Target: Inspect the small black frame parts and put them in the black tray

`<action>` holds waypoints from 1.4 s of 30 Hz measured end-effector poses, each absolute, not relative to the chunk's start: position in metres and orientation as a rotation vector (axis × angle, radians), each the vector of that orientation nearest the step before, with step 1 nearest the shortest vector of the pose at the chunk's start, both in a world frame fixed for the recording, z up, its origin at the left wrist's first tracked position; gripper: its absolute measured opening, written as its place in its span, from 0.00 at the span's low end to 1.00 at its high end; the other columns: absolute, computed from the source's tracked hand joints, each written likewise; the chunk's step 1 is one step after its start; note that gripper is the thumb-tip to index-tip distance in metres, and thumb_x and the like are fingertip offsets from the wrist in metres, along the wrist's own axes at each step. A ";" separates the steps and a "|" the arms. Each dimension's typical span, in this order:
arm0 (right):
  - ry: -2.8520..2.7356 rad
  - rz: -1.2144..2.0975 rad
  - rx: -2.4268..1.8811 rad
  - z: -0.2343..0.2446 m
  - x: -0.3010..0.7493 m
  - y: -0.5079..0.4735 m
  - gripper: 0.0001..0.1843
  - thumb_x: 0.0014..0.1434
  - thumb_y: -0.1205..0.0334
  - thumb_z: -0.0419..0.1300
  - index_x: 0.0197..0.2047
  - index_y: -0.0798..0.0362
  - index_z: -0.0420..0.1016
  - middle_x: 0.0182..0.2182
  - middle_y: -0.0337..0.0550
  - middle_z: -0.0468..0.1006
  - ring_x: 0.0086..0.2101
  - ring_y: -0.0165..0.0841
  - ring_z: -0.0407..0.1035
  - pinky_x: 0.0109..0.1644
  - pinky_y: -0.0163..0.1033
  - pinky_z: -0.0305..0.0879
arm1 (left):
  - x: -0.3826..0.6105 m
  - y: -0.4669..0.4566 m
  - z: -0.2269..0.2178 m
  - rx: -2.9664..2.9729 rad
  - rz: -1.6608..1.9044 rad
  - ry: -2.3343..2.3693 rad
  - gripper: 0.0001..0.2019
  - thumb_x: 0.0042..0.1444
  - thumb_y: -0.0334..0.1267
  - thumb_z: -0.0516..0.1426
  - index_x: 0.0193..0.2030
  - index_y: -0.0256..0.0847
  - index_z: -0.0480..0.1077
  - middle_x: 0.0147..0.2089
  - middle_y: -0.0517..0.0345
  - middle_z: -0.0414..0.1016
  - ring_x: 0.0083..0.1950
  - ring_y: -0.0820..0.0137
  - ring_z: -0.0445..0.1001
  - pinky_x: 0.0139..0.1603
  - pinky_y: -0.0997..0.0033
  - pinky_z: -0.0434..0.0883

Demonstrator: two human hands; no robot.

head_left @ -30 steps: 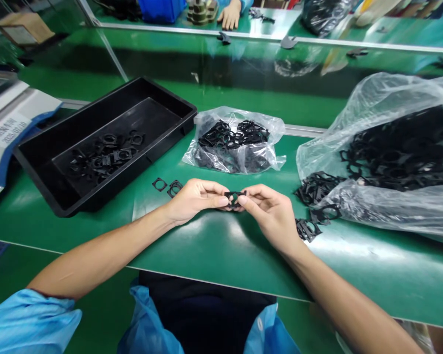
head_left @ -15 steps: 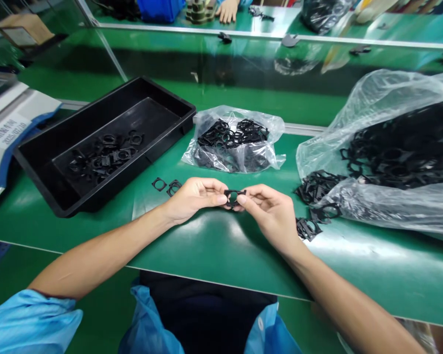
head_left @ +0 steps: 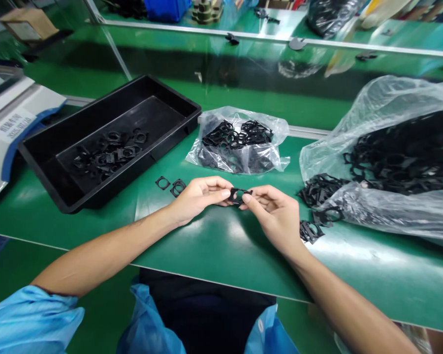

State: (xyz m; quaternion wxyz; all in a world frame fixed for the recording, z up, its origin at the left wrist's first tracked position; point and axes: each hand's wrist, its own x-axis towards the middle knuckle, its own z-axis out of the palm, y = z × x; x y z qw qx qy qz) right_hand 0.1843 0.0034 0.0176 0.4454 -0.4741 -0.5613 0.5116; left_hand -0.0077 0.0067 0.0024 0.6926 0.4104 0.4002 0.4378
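Between my two hands is a small black plastic frame (head_left: pixel 239 195) with a round hole, held just above the green table (head_left: pixel 206 250). My left hand (head_left: pixel 203 198) pinches its left side between thumb and fingers. On its right side, the thumb and fingertips of my right hand (head_left: pixel 275 209) close on the same part. Beyond my left hand lie a loose black ring frame (head_left: pixel 163 183) and a small group of similar parts (head_left: pixel 177 187). To the right of my right hand, more black frames (head_left: pixel 312 231) spill out of a large clear bag (head_left: pixel 384 206).
At the left stands a black tray (head_left: pixel 170 98) with a pile of black parts inside. A smaller clear bag (head_left: pixel 280 125) of frames sits past my hands. A white and blue device (head_left: pixel 25 118) is at the far left. Behind runs a metal rail (head_left: pixel 306 132) below a see-through panel.
The black frame has turned slightly in my fingers, its right end now tilted differently. The whole view has shifted a little. A co-worker's hand at the back has moved mostly out of sight.
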 end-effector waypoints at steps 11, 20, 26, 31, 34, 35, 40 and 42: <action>-1.332 1.391 -1.139 0.016 0.184 0.005 0.22 0.46 0.44 0.75 0.30 0.53 0.75 0.25 0.39 0.79 0.25 0.31 0.77 0.34 0.35 0.76 | -0.012 0.010 0.000 0.815 0.852 0.766 0.16 0.47 0.44 0.72 0.38 0.35 0.81 0.40 0.52 0.83 0.41 0.70 0.80 0.49 0.67 0.77; -1.420 1.297 -1.178 0.015 0.184 0.002 0.21 0.50 0.42 0.73 0.31 0.51 0.75 0.27 0.40 0.81 0.27 0.33 0.78 0.37 0.39 0.78 | -0.012 0.009 0.002 0.903 0.851 0.793 0.13 0.48 0.42 0.72 0.35 0.35 0.83 0.43 0.50 0.82 0.46 0.67 0.78 0.56 0.64 0.72; -1.444 1.303 -1.195 0.012 0.186 0.002 0.21 0.51 0.43 0.72 0.31 0.51 0.74 0.27 0.41 0.81 0.28 0.34 0.78 0.37 0.38 0.78 | -0.015 0.011 0.002 0.911 0.789 0.774 0.14 0.50 0.44 0.70 0.37 0.35 0.82 0.44 0.49 0.81 0.47 0.67 0.76 0.57 0.62 0.70; -1.446 1.304 -1.190 0.011 0.186 0.003 0.21 0.52 0.43 0.72 0.31 0.52 0.74 0.27 0.41 0.81 0.28 0.33 0.78 0.37 0.38 0.77 | -0.013 0.010 0.003 0.901 0.806 0.785 0.14 0.50 0.44 0.71 0.36 0.34 0.82 0.41 0.50 0.81 0.45 0.67 0.76 0.56 0.63 0.70; -1.434 1.317 -1.186 0.012 0.184 0.003 0.23 0.51 0.41 0.72 0.31 0.52 0.73 0.26 0.40 0.80 0.27 0.34 0.78 0.37 0.39 0.78 | -0.012 0.009 0.003 0.861 0.859 0.821 0.15 0.46 0.44 0.73 0.34 0.34 0.82 0.39 0.51 0.81 0.43 0.68 0.76 0.54 0.63 0.71; -1.426 1.325 -1.184 0.013 0.184 0.003 0.24 0.50 0.40 0.72 0.31 0.52 0.73 0.25 0.40 0.80 0.27 0.34 0.78 0.36 0.39 0.77 | -0.011 0.009 0.003 0.842 0.879 0.840 0.15 0.45 0.44 0.73 0.34 0.35 0.82 0.39 0.51 0.81 0.42 0.69 0.76 0.53 0.64 0.71; -1.397 1.335 -1.186 0.015 0.183 0.003 0.25 0.47 0.39 0.73 0.30 0.52 0.73 0.24 0.39 0.78 0.26 0.34 0.78 0.35 0.39 0.77 | -0.010 0.008 0.002 0.812 0.922 0.889 0.15 0.44 0.45 0.73 0.33 0.35 0.82 0.38 0.51 0.81 0.42 0.68 0.77 0.51 0.63 0.73; -1.389 1.324 -1.191 0.016 0.183 0.003 0.25 0.47 0.39 0.73 0.30 0.52 0.73 0.24 0.39 0.78 0.26 0.34 0.78 0.34 0.39 0.77 | -0.009 0.007 0.002 0.812 0.916 0.889 0.16 0.44 0.45 0.73 0.33 0.35 0.82 0.38 0.51 0.81 0.41 0.68 0.77 0.50 0.64 0.73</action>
